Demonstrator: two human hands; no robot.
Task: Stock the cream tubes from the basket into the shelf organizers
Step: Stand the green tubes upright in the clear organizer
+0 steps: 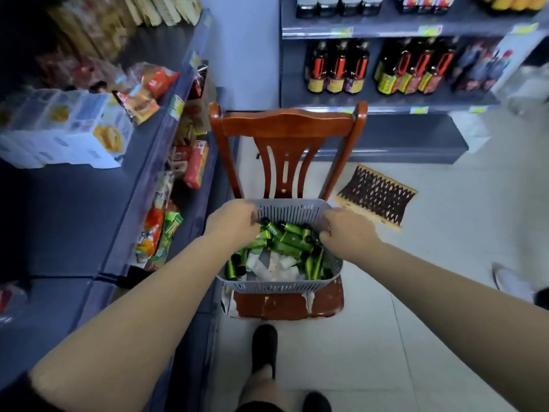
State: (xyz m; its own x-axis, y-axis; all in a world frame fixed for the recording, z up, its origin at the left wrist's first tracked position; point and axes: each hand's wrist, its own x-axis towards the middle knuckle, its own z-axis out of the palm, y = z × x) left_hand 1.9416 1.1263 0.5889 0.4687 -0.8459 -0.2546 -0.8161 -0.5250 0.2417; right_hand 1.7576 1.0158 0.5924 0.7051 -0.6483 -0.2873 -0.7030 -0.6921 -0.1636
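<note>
A grey slatted basket (279,285) sits on the seat of a red wooden chair (286,123), holding a heap of green cream tubes (292,237) with some white ones beneath; dark shelves (89,203) crowd it at nine o'clock, a bottle rack (386,31) stands at twelve, and open tiled floor (445,292) spreads from three to six. Both arms reach straight forward, the left hand (231,223) at the basket's ten o'clock rim and the right hand (346,230) at its two o'clock rim. Each hand's fingers curl over the rim, gripping the basket.
</note>
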